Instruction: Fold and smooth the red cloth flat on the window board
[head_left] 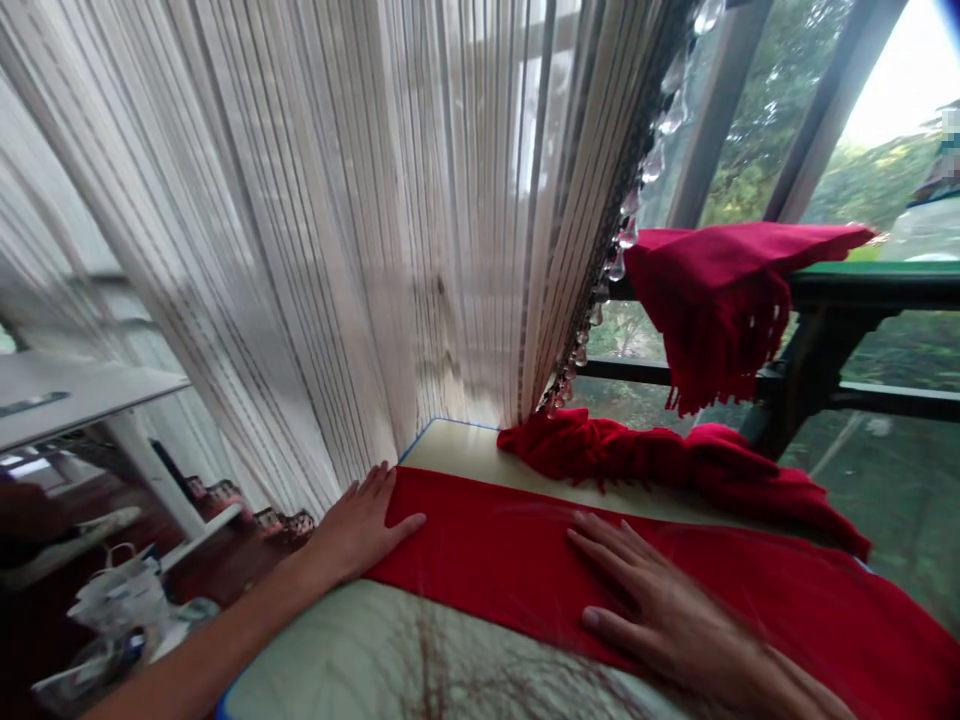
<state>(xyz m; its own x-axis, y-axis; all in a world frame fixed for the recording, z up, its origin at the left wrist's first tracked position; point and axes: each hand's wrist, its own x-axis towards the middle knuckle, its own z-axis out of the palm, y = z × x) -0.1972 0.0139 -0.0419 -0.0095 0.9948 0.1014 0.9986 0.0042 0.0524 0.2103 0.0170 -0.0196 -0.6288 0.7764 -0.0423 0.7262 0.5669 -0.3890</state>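
A flat length of red cloth point(495, 550) lies across a pale padded surface point(360, 640) with blue edging. At the cloth's left end rests my left hand point(371, 525), palm down, fingers stretched out and thumb spread away from them. Farther right, my right hand point(637, 590) lies flat on the same cloth, its fingers extended and thumb apart. Neither hand grasps anything. Behind the flat cloth, a crumpled red cloth point(660, 460) runs along the far edge of the padded surface.
A sheer striped curtain point(300, 220) with a beaded edge hangs close behind. Over the dark railing point(817, 330) drapes a fringed red scarf point(720, 300). A white table point(82, 390) stands at left, with plastic bags point(124, 600) below it. Dark hair strands cross the lower view.
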